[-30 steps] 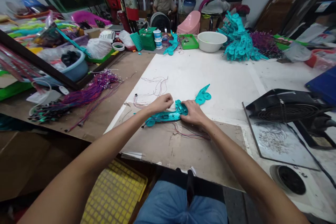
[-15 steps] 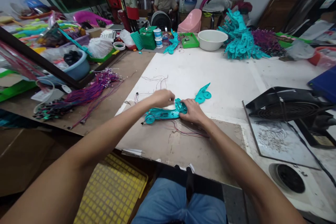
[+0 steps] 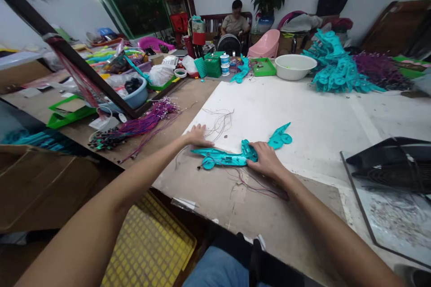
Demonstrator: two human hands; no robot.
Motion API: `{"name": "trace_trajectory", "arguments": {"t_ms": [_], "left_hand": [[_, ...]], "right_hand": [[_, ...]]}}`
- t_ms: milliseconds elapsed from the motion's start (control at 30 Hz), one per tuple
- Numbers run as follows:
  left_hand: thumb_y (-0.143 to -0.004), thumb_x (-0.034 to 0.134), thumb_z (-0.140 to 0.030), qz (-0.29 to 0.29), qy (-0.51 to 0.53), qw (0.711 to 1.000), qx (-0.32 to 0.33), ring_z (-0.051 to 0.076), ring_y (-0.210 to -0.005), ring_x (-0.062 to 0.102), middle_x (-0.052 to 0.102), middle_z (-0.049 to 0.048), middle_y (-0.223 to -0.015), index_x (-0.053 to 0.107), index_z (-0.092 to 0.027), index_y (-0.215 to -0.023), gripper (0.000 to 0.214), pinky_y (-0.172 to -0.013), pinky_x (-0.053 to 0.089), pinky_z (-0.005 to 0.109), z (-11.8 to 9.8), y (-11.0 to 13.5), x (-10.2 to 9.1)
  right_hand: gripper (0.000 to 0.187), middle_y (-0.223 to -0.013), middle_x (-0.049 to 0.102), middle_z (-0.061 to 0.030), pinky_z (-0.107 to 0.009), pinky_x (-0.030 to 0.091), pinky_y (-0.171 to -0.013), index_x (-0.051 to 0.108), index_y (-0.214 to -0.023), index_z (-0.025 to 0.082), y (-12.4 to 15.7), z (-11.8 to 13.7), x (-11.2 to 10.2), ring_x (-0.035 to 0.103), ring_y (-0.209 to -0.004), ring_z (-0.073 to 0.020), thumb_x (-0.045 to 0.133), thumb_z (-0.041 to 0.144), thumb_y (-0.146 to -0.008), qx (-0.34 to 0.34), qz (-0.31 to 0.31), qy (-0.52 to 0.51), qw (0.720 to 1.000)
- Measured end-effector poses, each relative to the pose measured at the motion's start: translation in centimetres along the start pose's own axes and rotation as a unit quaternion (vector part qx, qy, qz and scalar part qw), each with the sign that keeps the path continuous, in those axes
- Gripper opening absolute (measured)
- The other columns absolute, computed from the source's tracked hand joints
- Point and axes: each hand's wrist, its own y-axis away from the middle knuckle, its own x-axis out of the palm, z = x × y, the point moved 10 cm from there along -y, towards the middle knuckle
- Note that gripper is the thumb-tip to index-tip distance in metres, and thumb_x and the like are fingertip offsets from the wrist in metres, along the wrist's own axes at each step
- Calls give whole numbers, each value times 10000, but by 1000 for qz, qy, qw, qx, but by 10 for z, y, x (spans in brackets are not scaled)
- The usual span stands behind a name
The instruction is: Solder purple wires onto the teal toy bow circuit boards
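A long turquoise plastic shell [image 3: 229, 158] with a round end lies across the front of the table. My right hand [image 3: 267, 159] is wrapped round its raised right part, thumb on the near side. My left hand [image 3: 199, 136] rests beyond the shell's left end, fingers apart, beside thin loose wires [image 3: 218, 125] on the white sheet. Whether its fingertips touch a wire I cannot tell. More reddish wires [image 3: 256, 187] trail from under the shell toward me. Just past my right hand lies another turquoise piece [image 3: 280, 136].
At left lies a bundle of purple wires [image 3: 151, 119] near a blue basin [image 3: 136, 98]. A turquoise pile [image 3: 336, 65], a white bowl [image 3: 295, 66] and a green tray [image 3: 263, 68] stand at the back. A black fan [image 3: 390, 166] is at right. A person [image 3: 235, 22] sits beyond the table.
My left hand has left the raised part of the shell, moved left and opened beside the loose wires. My right hand stays on the shell. The view has swung left and up.
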Motion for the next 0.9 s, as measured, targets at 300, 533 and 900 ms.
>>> {"name": "trace_trajectory", "arguments": {"t_ms": [300,533,900], "left_hand": [[-835,445,-232,43,-22,999,15,226,-944,625,687,102,-968,624,-162,-967,234,-808,463,297,-24,-15,6],[-761,540,-378,190,33,979,59,124,-525,495,585,-3,-565,565,-182,-706,205,-488,349,226,-75,-36,-127],[-650,679,-640,299,232,909,176,69,-495,311,504,-43,-575,527,-204,-757,473,-458,204,238,-249,-39,-306]], "right_hand": [[555,-1237,562,-191,-464,359,-964,497,-1273,70,1,15,0,444,-1202,-343,580,352,-803,-26,9,6,1000],[437,-1292,550,-152,-513,374,-1007,515,-1268,145,47,5,-63,397,-1289,-338,558,306,-864,15,-91,-96,991],[259,-981,694,-53,-334,566,-783,631,-1077,279,190,-13,-114,668,-914,-237,546,258,-833,208,-83,-287,931]]}}
